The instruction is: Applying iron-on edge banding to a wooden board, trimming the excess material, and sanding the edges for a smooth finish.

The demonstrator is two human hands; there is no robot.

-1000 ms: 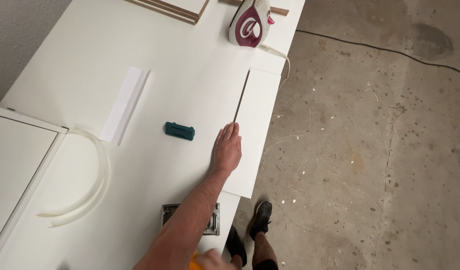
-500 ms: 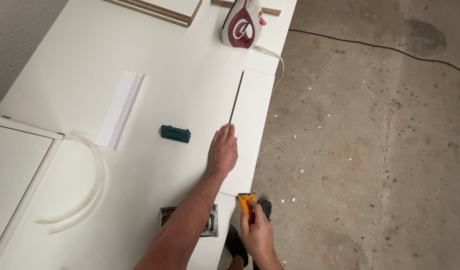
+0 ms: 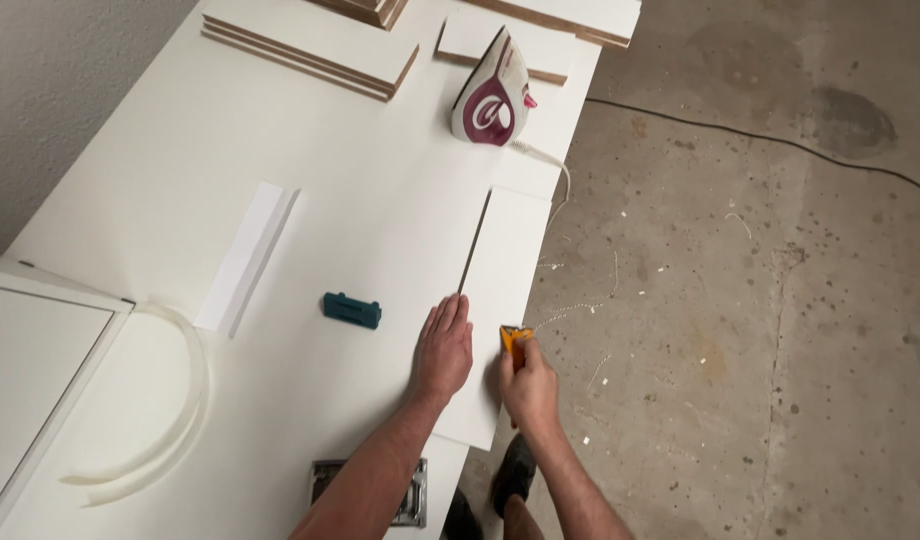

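Left hand pressed flat, fingers spread, on a white panel at the worktop edge; right hand closed around an orange tool at the panel's outer edge. Iron standing beyond; teal block nearby.

A white rectangular panel is laid flat at the right edge of the white table, its long side running away toward the iron. A small yellow-orange tool is seen against the panel's right edge, near its close end.
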